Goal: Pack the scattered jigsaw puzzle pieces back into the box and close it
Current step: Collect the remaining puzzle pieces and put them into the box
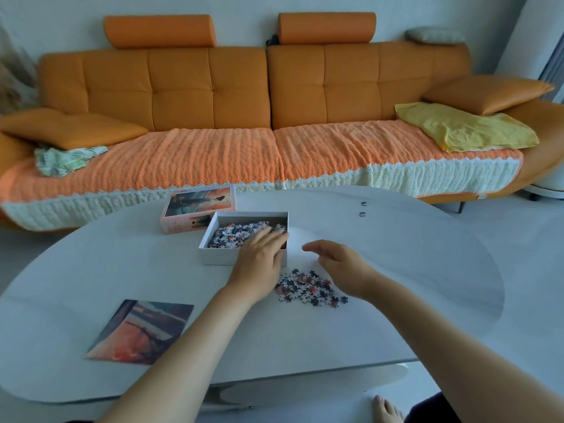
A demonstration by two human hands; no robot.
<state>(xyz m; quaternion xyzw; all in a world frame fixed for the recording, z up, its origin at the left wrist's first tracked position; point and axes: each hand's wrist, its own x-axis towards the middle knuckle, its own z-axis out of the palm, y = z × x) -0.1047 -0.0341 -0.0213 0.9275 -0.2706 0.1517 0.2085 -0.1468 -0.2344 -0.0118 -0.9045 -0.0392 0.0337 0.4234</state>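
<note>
The left hand (pixel 262 248) lies flat-fingered in the box (pixel 213 257), the right hand (pixel 338 261) loose and empty; best scoop the near pile (pixel 308 288) with both cupped.

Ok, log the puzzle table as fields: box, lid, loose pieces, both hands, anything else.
box: open white cardboard box, partly filled with pieces
lid: picture-printed lid, off, behind the box
loose pieces: multicoloured pile in front of the box; two stray pieces far right
left hand: fingers straight, over the box's near right corner
right hand: relaxed, empty, beside the box
other: picture print on white oval table
</note>
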